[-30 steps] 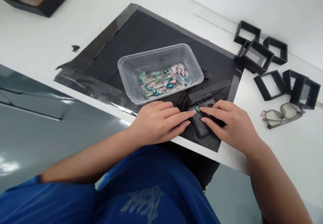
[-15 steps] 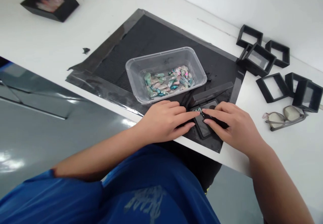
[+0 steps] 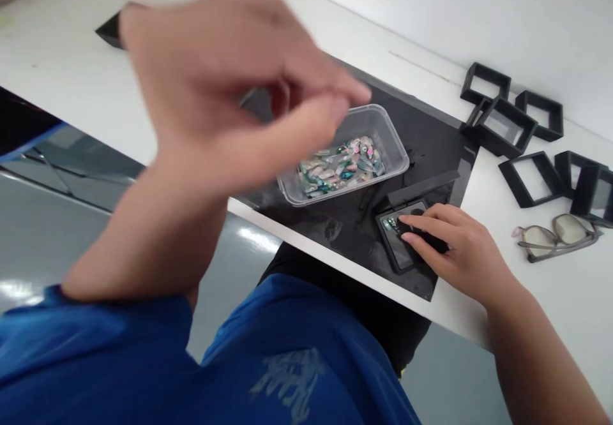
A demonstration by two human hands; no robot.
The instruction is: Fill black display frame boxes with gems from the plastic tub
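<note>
Left hand (image 3: 223,61) has risen from the open black box (image 3: 403,254) toward the camera, baring the shiny pieces (image 3: 391,224) inside; only the right hand (image 3: 467,246) stays beside them. Neither blurred left grip nor right shows clearly whether it holds anything.

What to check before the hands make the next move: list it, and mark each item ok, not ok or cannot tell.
1. Right hand at the black case: ok, fingertips close to the shiny gems.
2. Lid raised: ok.
3. Left hand empty: cannot tell, it is blurred.
4. Clear plastic container fully in view: not ok, the left hand covers one end.
5. Eyeglasses apart from the right hand: ok.
</note>
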